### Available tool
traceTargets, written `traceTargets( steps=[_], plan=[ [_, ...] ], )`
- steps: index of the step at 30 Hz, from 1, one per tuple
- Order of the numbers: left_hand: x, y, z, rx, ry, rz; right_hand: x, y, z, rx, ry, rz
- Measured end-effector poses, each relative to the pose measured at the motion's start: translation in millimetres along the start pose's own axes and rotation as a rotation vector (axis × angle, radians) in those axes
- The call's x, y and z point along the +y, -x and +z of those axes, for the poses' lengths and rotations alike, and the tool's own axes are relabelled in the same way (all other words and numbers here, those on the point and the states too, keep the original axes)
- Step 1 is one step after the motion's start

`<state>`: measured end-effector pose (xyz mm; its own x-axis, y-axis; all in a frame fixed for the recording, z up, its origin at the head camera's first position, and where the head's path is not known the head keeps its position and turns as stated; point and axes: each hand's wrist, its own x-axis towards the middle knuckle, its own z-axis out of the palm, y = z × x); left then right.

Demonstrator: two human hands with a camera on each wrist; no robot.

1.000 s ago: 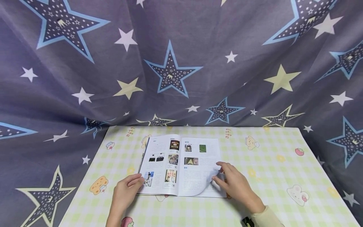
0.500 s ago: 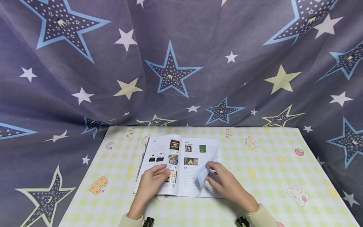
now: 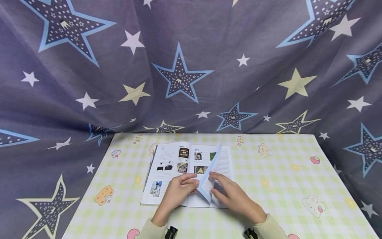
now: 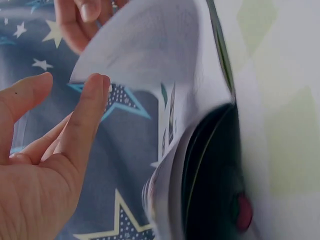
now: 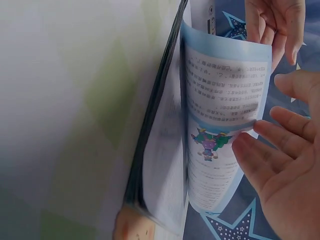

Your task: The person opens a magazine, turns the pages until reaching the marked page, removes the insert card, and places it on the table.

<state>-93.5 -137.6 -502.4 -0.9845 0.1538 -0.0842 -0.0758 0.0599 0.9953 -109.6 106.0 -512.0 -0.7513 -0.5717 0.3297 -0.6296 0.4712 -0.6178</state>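
An open magazine (image 3: 167, 154) lies on the table, with one of its right-hand pages (image 3: 210, 171) lifted and standing up near the middle. In the right wrist view that page (image 5: 225, 85) shows a light blue border, text and a small cartoon. My right hand (image 3: 234, 196) touches the raised page from the right; in its wrist view the fingers (image 5: 250, 150) are extended against the sheet, thumb apart. My left hand (image 3: 179, 191) hovers over the spread just left of the page. Its wrist view shows thumb and forefinger spread, with the forefinger tip at the page's edge (image 4: 130, 65).
A checked, cartoon-printed cloth (image 3: 283, 186) covers the table. Behind it and to both sides hangs a dark curtain (image 3: 226, 83) with stars. Dark straps (image 3: 171, 232) show at the wrists, by pale sleeves (image 3: 273, 229).
The right hand has moved left, swinging the page from a curled corner to upright. My left hand has left the magazine's left edge and come right, close to the raised page.
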Motion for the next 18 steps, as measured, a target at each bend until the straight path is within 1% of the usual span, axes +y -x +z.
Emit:
traceTargets(
  steps=[4, 10, 12, 14, 18],
  plan=[
    [0.4, 0.3, 5.0, -0.015, -0.027, 0.015, -1, -1, 1, -0.006, -0.016, -0.005],
    [-0.4, 0.3, 4.0, 0.013, -0.083, -0.006, -1, 0, 1, -0.007, -0.008, -0.002],
    [-0.8, 1.8, 0.9, 0.029, -0.083, -0.014, -1, 1, 0, -0.011, 0.001, 0.002],
    [-1.7, 4.4, -4.4, 0.052, -0.061, -0.021, 1, 3, -2, -0.028, 0.017, 0.014],
    [-3.5, 12.8, -20.8, 0.13, -0.029, -0.035, 5, 9, -6, -0.112, 0.067, 0.069]
  ],
)
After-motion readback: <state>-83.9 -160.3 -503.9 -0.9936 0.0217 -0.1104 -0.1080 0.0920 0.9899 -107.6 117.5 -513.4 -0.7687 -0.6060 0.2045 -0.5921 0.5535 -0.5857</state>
